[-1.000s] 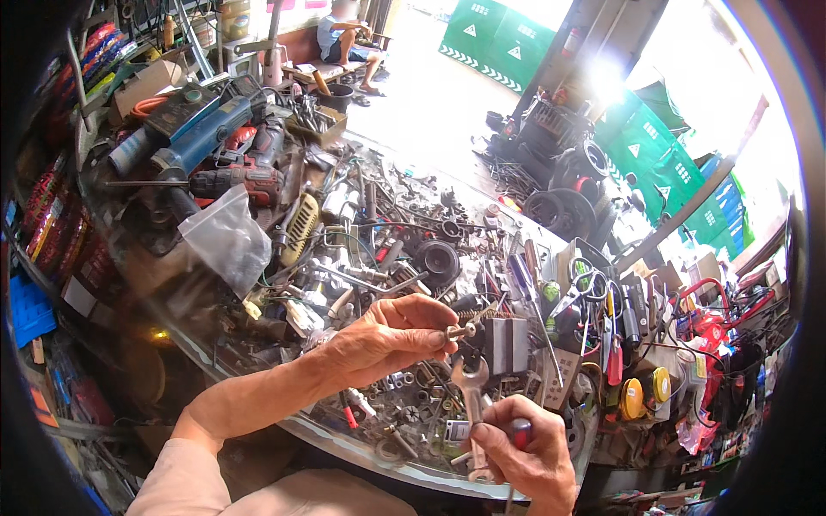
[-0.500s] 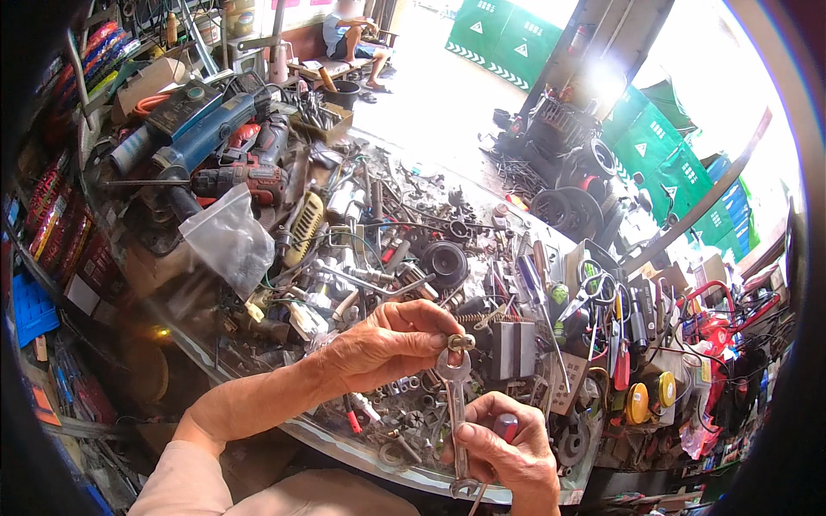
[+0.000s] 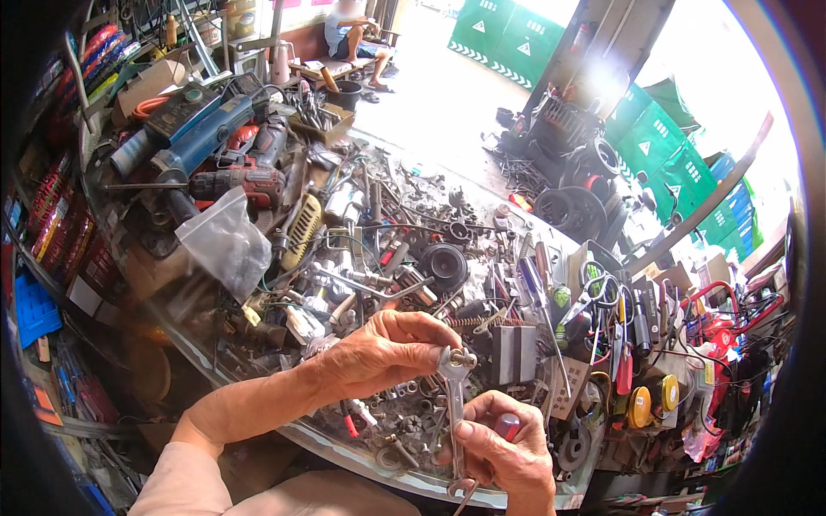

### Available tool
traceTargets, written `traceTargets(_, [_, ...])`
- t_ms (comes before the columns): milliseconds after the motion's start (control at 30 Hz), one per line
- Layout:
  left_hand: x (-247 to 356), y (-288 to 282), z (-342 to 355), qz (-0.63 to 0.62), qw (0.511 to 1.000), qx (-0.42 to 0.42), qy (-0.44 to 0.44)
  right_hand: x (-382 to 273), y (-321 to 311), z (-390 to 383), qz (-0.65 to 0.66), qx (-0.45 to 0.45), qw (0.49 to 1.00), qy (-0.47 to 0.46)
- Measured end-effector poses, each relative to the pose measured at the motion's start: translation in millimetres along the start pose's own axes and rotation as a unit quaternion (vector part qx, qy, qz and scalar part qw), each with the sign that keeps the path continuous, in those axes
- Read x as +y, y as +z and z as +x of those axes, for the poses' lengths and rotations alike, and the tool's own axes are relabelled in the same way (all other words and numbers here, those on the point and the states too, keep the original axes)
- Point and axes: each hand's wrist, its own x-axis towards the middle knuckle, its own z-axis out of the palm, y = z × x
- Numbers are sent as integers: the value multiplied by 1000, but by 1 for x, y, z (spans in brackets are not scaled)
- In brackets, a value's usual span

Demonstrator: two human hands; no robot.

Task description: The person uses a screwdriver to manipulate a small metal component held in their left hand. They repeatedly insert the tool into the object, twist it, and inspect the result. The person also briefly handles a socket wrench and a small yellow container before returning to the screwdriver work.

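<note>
My left hand (image 3: 396,351) pinches a small metal fitting (image 3: 462,355) between thumb and fingers, over the cluttered bench. The open end of a silver wrench (image 3: 455,396) is around the fitting. My right hand (image 3: 503,451) grips the wrench's lower part along with a screwdriver (image 3: 508,427) with a purplish handle, its shaft pointing down. Just behind the fitting lie a coiled spring (image 3: 474,322) and a grey metal block (image 3: 514,353).
Mixed parts cover the bench, with power drills (image 3: 232,187) and a plastic bag (image 3: 224,245) at left. Scissors (image 3: 585,301), screwdrivers and yellow cans (image 3: 639,407) crowd the right. A seated person (image 3: 353,43), tyres (image 3: 568,211) and green barriers (image 3: 499,39) are in the background.
My right hand has brought the wrench up and left, and its jaw has come from below onto the fitting. My left hand and the fitting are slightly lower.
</note>
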Motion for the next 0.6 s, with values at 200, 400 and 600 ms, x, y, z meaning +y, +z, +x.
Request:
traceTargets(200, [0, 3, 1, 4, 1000, 18, -17, 6, -4, 6, -36, 5, 999, -14])
traceTargets(400, [1, 4, 0, 18, 999, 44, -25, 6, -2, 9, -24, 16, 1000, -1])
traceTargets(600, [1, 12, 1, -28, 997, 63, -30, 7, -1, 17, -14, 26, 999, -19])
